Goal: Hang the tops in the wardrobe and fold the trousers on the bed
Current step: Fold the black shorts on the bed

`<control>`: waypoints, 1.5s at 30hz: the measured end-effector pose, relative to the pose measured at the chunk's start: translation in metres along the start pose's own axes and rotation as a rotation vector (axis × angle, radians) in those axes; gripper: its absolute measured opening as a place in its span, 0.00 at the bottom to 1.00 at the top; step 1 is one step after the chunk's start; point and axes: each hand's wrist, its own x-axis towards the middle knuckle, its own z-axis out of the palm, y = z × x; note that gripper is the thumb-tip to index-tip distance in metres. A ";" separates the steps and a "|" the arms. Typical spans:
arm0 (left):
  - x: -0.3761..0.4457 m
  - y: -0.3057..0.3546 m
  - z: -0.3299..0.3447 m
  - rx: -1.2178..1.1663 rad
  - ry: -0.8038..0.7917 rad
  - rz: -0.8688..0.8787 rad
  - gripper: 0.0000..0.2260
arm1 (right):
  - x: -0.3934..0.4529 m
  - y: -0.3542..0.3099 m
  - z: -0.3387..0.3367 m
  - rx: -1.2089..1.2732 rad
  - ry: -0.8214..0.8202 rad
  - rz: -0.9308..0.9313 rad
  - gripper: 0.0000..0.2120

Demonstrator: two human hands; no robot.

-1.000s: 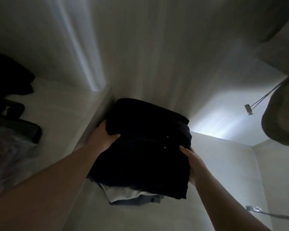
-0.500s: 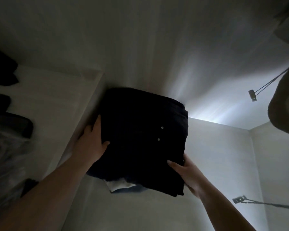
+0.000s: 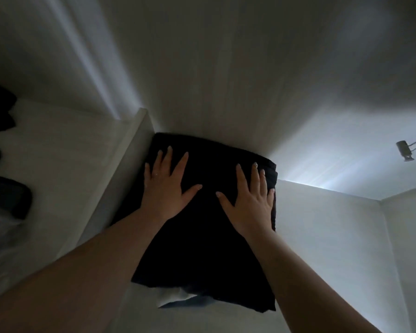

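A stack of folded dark trousers (image 3: 202,248) lies inside a dim wardrobe compartment, pushed against the left divider panel (image 3: 120,169). A lighter folded garment (image 3: 175,300) peeks out under its near edge. My left hand (image 3: 168,186) lies flat on the top of the stack near its far left corner, fingers spread. Flat on the far right part rests my right hand (image 3: 250,200), fingers spread, its fingertips at the stack's right edge. Neither hand grips anything.
Dark clothes (image 3: 3,155) sit in the neighbouring compartment on the left. A metal hanger end (image 3: 405,150) sticks in from the right. Pale wardrobe walls (image 3: 322,236) close in the space behind and beside the stack.
Both hands have moved from gripping the sides of the stack to lying flat on top of it. The stack now rests further in against the divider.
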 end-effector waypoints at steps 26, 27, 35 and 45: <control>-0.120 0.005 0.054 0.054 -0.026 -0.096 0.29 | -0.092 0.006 0.053 -0.081 0.035 -0.157 0.36; -0.120 0.004 0.059 0.066 -0.028 -0.083 0.29 | -0.092 0.008 0.056 -0.091 0.038 -0.162 0.36; -0.108 0.017 0.023 0.009 -0.290 -0.224 0.30 | -0.075 0.006 0.023 -0.190 -0.334 -0.079 0.40; -0.224 0.061 -0.117 -0.658 -0.032 -0.485 0.15 | -0.145 -0.050 -0.085 0.342 -0.321 -0.194 0.16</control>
